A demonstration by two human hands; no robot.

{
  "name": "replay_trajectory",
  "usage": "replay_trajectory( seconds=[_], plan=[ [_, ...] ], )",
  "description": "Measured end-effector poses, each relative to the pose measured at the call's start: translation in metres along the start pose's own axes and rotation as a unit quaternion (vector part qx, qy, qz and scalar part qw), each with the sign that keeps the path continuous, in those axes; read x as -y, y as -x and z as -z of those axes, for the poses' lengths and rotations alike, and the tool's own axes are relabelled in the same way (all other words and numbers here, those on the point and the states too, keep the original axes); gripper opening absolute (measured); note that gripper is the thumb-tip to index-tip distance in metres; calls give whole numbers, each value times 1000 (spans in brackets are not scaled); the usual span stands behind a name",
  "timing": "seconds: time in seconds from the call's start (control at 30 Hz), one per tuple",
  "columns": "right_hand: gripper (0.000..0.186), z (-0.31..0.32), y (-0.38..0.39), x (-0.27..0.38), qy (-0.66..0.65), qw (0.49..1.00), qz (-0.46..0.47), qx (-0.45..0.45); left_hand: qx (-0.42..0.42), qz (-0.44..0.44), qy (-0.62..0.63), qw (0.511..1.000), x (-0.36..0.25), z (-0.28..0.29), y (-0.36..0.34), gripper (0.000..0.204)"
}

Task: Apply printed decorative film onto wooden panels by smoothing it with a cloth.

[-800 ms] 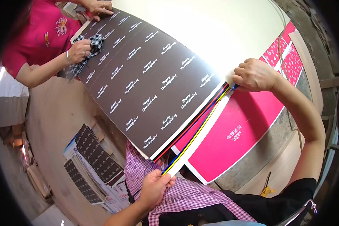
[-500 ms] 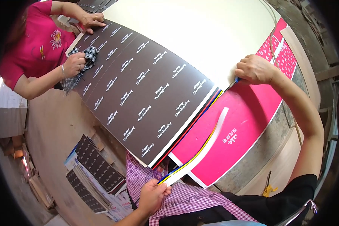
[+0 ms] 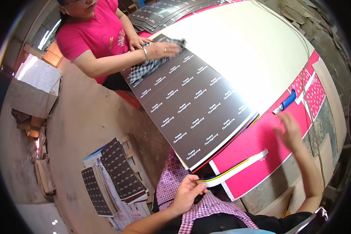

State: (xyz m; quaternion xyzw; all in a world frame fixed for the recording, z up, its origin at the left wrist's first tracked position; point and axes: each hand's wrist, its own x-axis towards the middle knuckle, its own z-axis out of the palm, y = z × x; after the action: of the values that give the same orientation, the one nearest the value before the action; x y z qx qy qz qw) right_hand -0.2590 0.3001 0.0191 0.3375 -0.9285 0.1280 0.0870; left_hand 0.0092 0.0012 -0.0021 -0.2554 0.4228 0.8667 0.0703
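Note:
My left hand (image 3: 189,193) pinches the end of a narrow white strip (image 3: 241,163) with coloured lines along one edge, lying across pink printed sheet (image 3: 241,181). My right hand (image 3: 288,132) is open, fingers apart, just below a blue-handled cutter (image 3: 287,101) lying near the cream sheet (image 3: 241,46). Beside them lies a brown printed sheet (image 3: 183,101) with white lettering, its right edge showing coloured layers.
A co-worker in a pink top (image 3: 85,39) presses a checked cloth (image 3: 144,68) on the brown sheet. Printed stacks (image 3: 121,171) lie low at left, more sheets (image 3: 171,13) at top, and a cord (image 3: 306,97) runs along the right.
My right hand has let go of the blue cutter and opened lower down. The strip has come away from the sheet edge. The co-worker's cloth hand moved across; the view has shifted.

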Motion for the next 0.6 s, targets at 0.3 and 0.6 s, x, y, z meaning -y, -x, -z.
replay_trajectory(
  seconds=[0.3,0.6],
  plan=[
    [51,-8,92,187,-621,744,-177,172,140,-17,44,989,-14,-17,15,20],
    [52,1,123,277,-745,629,-203,90,298,65,9,952,-20,14,51,13]
  ],
)
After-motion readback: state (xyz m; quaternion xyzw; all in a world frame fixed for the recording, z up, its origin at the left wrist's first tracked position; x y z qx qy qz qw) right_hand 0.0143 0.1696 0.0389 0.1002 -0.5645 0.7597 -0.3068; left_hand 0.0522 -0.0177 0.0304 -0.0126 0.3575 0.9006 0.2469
